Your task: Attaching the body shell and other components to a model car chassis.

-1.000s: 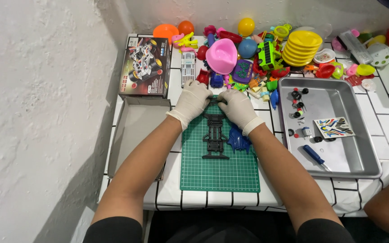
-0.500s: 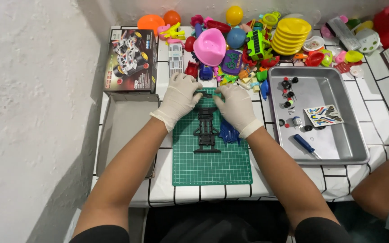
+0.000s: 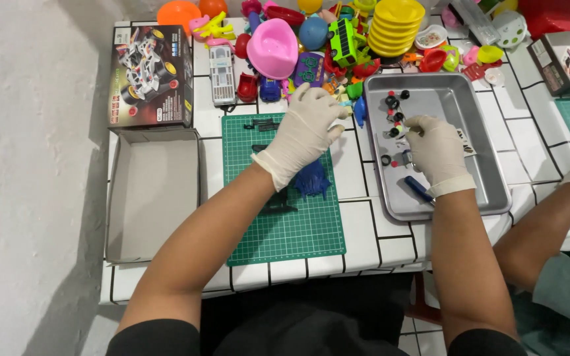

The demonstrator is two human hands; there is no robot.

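A dark rectangular toy-car box (image 3: 150, 78) lay at the table's far left. Its open cardboard tray (image 3: 153, 194) sat just before it. A second dark box (image 3: 565, 62) stood far right.

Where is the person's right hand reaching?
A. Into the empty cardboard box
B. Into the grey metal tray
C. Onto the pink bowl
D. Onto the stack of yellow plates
B: the gloved right hand is over the grey metal tray, fingertips at the small black parts lying in it.
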